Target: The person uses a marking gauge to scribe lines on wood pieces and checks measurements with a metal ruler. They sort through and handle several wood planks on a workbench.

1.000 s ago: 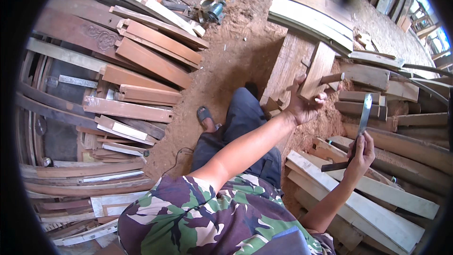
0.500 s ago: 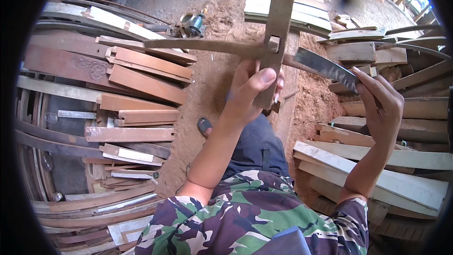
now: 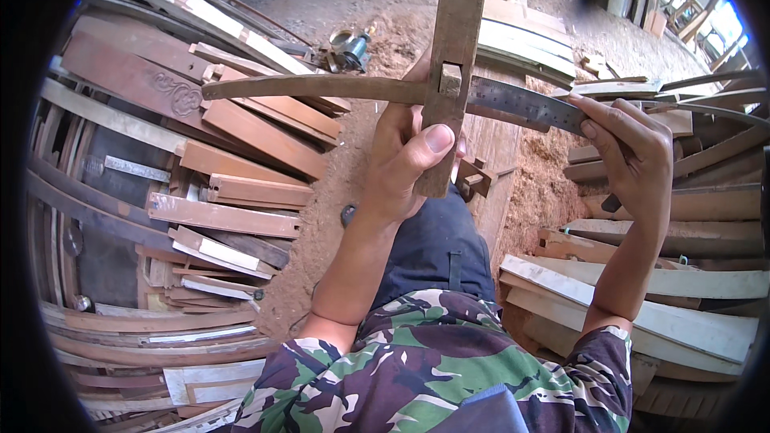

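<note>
I see the left hand (image 3: 405,164) closed around a cross-shaped brown wooden gauge (image 3: 458,28) over a brown wooden bench (image 3: 497,143); the right hand (image 3: 632,140) pinches a flat steel rule (image 3: 528,106) alongside, contact unclear. I judge this measuring, calling for steady alignment. Stacked timber planks (image 3: 263,139) flank sandy floor (image 3: 309,224).

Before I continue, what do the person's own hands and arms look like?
The left hand and right hand are gloveless; no watch or cable shows. Forearms are bare. The short left sleeve and right sleeve are camouflage cloth: green, dark purple, black and pale cream.
</note>
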The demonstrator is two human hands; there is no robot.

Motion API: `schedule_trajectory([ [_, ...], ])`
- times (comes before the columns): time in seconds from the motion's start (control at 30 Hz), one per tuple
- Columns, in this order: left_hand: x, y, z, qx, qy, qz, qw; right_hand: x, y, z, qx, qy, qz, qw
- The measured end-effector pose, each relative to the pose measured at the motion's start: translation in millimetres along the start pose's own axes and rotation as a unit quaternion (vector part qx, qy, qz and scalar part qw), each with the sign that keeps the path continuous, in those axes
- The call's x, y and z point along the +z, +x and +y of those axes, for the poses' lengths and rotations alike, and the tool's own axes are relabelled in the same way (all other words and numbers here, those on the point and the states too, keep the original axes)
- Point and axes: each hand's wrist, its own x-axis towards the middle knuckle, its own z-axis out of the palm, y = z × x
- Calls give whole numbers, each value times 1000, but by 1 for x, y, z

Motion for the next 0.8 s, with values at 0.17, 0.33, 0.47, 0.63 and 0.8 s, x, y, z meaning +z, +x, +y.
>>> schedule_trajectory([
  [0.17,-1,-6,5,8,14,5,1000,2,1,-2,-4,16,7,1000],
  [0.33,-1,-5,0,2,7,7,1000,2,-1,0,12,14,-3,1000],
  [0.47,2,9,-19,-50,-24,4,998,-1,-11,21,11,1,49,999],
  [0.63,4,68,-88,-149,-419,-170,879,-33,-71,77,195,100,263,940],
  [0.8,-1,94,-207,-172,-662,-98,723,-33,-124,108,276,82,252,924],
])
